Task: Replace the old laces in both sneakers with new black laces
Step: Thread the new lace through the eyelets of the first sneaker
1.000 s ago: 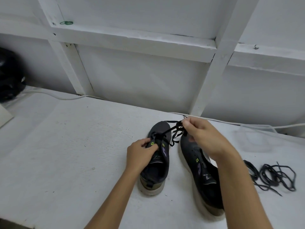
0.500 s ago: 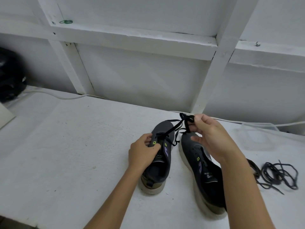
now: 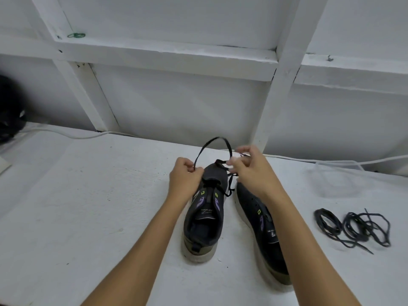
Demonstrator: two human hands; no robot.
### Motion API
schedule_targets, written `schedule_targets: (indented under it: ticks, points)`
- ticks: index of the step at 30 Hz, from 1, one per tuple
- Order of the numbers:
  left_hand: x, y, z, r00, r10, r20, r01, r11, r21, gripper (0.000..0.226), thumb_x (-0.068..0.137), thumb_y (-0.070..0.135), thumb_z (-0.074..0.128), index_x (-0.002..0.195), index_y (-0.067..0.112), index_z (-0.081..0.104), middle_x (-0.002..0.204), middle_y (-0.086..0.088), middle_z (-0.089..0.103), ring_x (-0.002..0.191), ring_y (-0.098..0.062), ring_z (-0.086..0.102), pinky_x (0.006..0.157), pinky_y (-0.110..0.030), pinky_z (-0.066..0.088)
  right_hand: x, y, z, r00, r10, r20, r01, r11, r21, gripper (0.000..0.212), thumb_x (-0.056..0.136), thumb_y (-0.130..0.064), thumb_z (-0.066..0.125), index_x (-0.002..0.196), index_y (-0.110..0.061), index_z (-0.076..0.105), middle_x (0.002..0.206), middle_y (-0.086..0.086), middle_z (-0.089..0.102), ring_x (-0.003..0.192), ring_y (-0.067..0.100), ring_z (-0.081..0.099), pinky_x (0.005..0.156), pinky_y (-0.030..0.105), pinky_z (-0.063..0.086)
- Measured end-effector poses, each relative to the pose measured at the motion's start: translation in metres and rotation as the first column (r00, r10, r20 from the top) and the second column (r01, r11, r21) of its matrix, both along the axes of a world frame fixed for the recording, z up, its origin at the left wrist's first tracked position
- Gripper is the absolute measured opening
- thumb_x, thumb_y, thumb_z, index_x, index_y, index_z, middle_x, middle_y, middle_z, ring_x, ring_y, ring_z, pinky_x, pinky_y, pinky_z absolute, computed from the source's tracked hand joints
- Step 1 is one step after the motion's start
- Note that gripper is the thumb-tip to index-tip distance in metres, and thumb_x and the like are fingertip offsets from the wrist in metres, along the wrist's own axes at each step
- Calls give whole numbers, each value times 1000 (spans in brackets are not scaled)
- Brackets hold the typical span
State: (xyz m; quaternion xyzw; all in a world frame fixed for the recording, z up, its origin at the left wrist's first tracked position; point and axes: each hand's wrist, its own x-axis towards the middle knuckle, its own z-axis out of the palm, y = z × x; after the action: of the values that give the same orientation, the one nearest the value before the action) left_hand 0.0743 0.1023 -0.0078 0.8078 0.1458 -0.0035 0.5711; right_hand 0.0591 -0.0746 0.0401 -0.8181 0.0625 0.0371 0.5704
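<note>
On the white tabletop (image 3: 88, 217) against a white framed wall (image 3: 176, 107), my left hand (image 3: 184, 180) and right hand (image 3: 249, 171) pinch the black lace (image 3: 212, 143), probably threaded through the left sneaker (image 3: 205, 221).

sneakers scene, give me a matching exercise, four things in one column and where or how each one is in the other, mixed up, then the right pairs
Things:
1. left sneaker
2. right sneaker
3. loose laces
4. lace loop

Places or states:
A. lying in a tangle on the table, far right
B. arched in the air between left hand and right hand
C. partly covered by the right forearm
D. between the two forearms, opening in plain view

Pairs: 1-D, 2-C, 3-A, 4-B
</note>
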Motion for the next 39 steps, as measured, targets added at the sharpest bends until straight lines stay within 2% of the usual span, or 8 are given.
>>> schedule_targets:
  ticks: [3, 6, 11, 13, 17, 22, 26, 39]
  points:
    - [0, 13, -1, 994, 36, -105, -63, 962, -266, 22, 91, 15, 62, 111, 22, 55, 95, 1, 71, 84, -12, 66, 69, -28, 43, -3, -2, -26, 990, 77, -114, -110, 942, -318, 12, 95, -26, 64, 108, -28, 65, 105, -4, 73, 99, 16, 69, 87, 31, 51]
    - [-3, 27, -12, 976, 169, -135, -199, 944, -262, 17, 95, 18, 56, 111, 21, 58, 90, 0, 72, 78, -12, 66, 65, -30, 42, -9, 4, -41, 949, 196, -246, -304, 771, -560, 22, 94, -23, 66, 116, -22, 72, 113, 0, 70, 107, 21, 64, 85, 29, 48]
    - [-22, 54, -36, 938, 297, -181, -274, 951, 141, 34, 93, 18, 59, 125, 16, 52, 114, -7, 62, 93, -22, 61, 68, -31, 48, -11, 14, -44, 938, 220, -268, -346, 568, -747, 17, 94, -25, 61, 108, -21, 70, 112, 3, 67, 105, 28, 62, 75, 31, 45]
    - [-29, 55, -43, 969, 220, -114, -153, 894, 421, 50, 90, 20, 67, 136, 16, 47, 136, -9, 49, 120, -29, 50, 87, -40, 47, -12, 12, -43, 945, 240, -222, -326, 631, -704, 12, 94, -26, 56, 100, -20, 64, 103, 0, 67, 98, 26, 61, 73, 32, 47]
    - [-26, 35, -26, 956, -171, 239, 74, 928, 366, 34, 93, 18, 63, 126, 22, 59, 126, 6, 58, 118, -13, 52, 100, -34, 45, -9, 8, -30, 964, 257, -62, -251, 813, -526, 7, 94, -31, 59, 94, -24, 62, 86, -9, 66, 85, 15, 61, 75, 32, 51]
    - [-14, 7, -15, 781, -614, 116, 491, 718, 493, 45, 88, 39, 64, 133, 37, 58, 130, 17, 58, 121, -10, 45, 101, -31, 40, -8, -4, -2, 962, 273, -4, -244, 853, -461, 9, 93, -33, 67, 85, -34, 69, 74, -18, 64, 72, -4, 56, 63, 16, 38]
    - [-1, -2, -11, 810, -585, -39, 455, 587, 670, 21, 88, 43, 63, 107, 38, 69, 118, 20, 59, 112, -14, 50, 88, -39, 46, -6, -18, 13, 967, 255, -13, -229, 845, -483, 15, 92, -34, 69, 78, -34, 70, 69, -17, 65, 66, -5, 57, 59, 15, 37]
    - [-6, -3, 4, 881, -470, 43, 304, 636, 710, 16, 94, 43, 58, 91, 29, 65, 96, 12, 66, 99, -15, 55, 79, -35, 39, -8, -44, 22, 976, 208, -57, -208, 832, -515, 10, 90, -34, 71, 82, -32, 76, 79, -17, 72, 79, -3, 65, 68, 16, 45]
